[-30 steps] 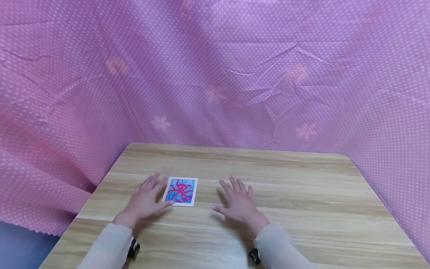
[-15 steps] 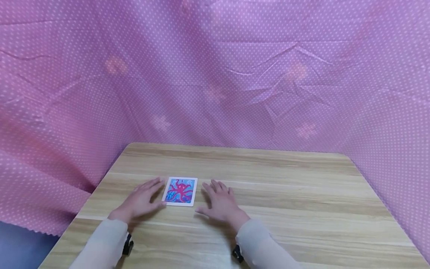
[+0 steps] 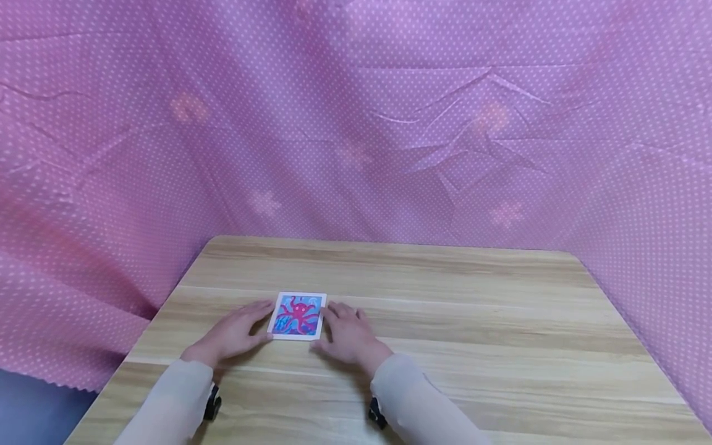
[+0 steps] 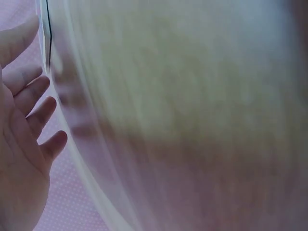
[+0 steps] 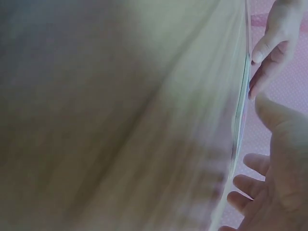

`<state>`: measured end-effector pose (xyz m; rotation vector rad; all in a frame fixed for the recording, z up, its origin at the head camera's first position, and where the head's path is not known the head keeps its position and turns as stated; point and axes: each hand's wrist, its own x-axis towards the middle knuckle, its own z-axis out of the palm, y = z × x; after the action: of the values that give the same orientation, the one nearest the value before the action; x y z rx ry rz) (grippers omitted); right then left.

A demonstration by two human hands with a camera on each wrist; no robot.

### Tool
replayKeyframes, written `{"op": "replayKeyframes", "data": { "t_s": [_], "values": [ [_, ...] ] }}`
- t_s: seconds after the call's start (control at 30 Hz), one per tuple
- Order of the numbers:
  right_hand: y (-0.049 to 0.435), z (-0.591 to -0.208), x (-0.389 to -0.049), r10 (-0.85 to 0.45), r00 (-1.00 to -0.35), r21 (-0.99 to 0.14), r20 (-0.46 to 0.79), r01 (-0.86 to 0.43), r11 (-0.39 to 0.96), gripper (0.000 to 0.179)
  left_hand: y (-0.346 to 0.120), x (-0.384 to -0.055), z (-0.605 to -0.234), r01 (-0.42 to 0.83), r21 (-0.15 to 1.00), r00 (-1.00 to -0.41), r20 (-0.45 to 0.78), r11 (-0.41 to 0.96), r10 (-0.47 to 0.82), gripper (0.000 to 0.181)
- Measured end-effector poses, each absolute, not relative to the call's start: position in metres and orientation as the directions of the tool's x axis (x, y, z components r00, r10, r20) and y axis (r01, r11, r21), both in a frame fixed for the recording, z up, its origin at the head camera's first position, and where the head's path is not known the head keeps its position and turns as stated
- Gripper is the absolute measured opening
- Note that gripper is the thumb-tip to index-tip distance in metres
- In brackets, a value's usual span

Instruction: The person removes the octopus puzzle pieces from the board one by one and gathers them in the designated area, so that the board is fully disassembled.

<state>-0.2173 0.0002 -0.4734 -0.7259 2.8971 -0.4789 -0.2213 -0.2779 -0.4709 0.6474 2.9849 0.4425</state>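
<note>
A square picture card (image 3: 297,316) with a white border lies flat on the wooden table; a pink octopus on blue fills its face. At its left edge, my left hand (image 3: 236,330) has thumb and fingers spread, the thumb tip by the near corner. My right hand (image 3: 348,335) sits on the opposite side, fingertips right at the right edge and slightly overlapping the border. Seen from the left wrist, the fingers of that hand (image 4: 21,139) are loosely bent beside the card's thin edge (image 4: 48,36). The right wrist view shows both hands facing each other across the card.
The light wood table (image 3: 473,309) stretches away to the right and behind the card. A pink dotted cloth (image 3: 356,136) hangs behind the table and along both sides. Black wrist straps (image 3: 212,405) show under the pale sleeves (image 3: 172,402).
My right hand has moved left across the table to the card's right edge. My left hand has drawn back slightly, its thumb no longer over the card's near corner. The card stays put.
</note>
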Motion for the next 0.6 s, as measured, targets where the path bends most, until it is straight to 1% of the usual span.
{"op": "replayKeyframes", "data": {
  "t_s": [0.27,0.47,0.6],
  "values": [
    [-0.003,-0.476,-0.221,-0.501,-0.865,-0.237,-0.018,-0.483,0.843,0.068,-0.274,-0.223,-0.47,0.404,0.278,-0.903,-0.029,0.872,0.428,0.063],
    [0.002,-0.474,-0.221,-0.538,-0.843,-0.207,0.014,-0.529,0.823,0.064,-0.265,-0.22,-0.466,0.384,0.282,-0.908,-0.058,0.879,0.415,0.063],
    [0.01,-0.472,-0.221,-0.537,-0.843,-0.215,0.018,-0.528,0.821,0.062,-0.257,-0.219,-0.467,0.397,0.268,-0.902,-0.062,0.878,0.427,0.063]
  ]
}}
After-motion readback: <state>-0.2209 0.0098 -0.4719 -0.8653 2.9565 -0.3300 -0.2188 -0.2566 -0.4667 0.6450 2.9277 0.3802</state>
